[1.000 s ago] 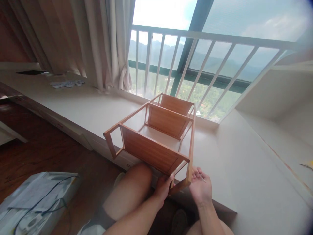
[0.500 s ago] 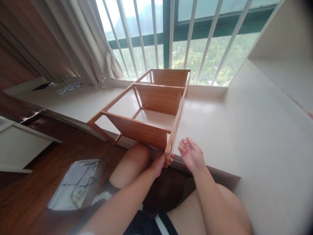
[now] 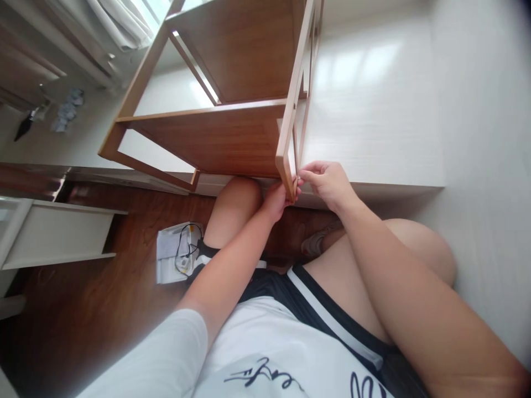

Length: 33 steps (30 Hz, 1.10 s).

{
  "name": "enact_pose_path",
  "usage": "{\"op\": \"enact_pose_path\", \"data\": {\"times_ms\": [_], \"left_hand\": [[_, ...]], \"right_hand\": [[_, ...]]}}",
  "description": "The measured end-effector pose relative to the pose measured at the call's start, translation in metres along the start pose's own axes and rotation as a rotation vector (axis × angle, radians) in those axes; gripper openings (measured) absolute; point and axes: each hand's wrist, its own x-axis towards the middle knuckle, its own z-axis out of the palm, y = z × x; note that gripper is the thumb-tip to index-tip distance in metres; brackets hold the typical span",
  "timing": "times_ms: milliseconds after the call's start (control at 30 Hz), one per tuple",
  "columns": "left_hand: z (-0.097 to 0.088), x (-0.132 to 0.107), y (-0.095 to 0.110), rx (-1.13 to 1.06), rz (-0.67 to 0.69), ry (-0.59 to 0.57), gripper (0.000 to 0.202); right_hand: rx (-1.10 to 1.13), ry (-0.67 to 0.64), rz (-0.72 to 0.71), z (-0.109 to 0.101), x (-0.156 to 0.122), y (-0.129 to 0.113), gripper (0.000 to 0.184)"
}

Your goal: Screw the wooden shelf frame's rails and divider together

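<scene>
Head view: left grip (image 3: 276, 200) apparently encloses a corner of the rack (image 3: 232, 138).

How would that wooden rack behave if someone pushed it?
The wooden rack would probably stay stiff, since panels join its straight rails. It looks fairly light for its size, with open sides. It could tip if pressed down at the near end, which overhangs the white ledge.

A white T-shirt (image 3: 257, 337) is worn, marked across the front with black cursive lettering (image 3: 262, 370); behind the left grip (image 3: 277, 200), its plain sleeve (image 3: 170, 342) is seen. Black shorts (image 3: 269, 284) are trimmed with white bands (image 3: 321, 311). Below the right grip (image 3: 329, 182), pale footwear (image 3: 313, 243) is partly shown.
</scene>
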Motion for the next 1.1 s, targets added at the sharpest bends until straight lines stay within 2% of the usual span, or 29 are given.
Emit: {"op": "enact_pose_path", "data": {"times_ms": [100,167,300,433,633,867,1100], "left_hand": [[0.001,-0.002,0.003,0.012,0.008,0.014,0.04],[0.0,-0.003,0.004,0.024,0.004,0.018,0.039],[-0.001,-0.003,0.006,0.007,-0.01,0.023,0.035],[-0.001,-0.001,0.006,-0.024,-0.022,-0.005,0.035],[0.002,0.002,0.003,-0.07,-0.043,-0.066,0.038],[0.007,-0.003,0.005,-0.041,-0.066,-0.027,0.038],[0.003,-0.005,0.01,0.017,-0.039,-0.013,0.038]], "right_hand": [[-0.205,0.079,-0.146,0.0,0.004,0.007,0.024],[-0.257,0.112,-0.175,0.0,0.008,0.012,0.023],[-0.272,0.192,-0.189,0.001,0.012,0.018,0.019],[-0.279,0.2,-0.147,0.002,0.009,0.015,0.018],[-0.453,0.241,-0.136,-0.001,0.008,0.007,0.025],[-0.419,0.237,-0.281,0.003,0.005,0.006,0.022],[-0.275,0.191,-0.176,0.006,0.008,0.01,0.03]]}}
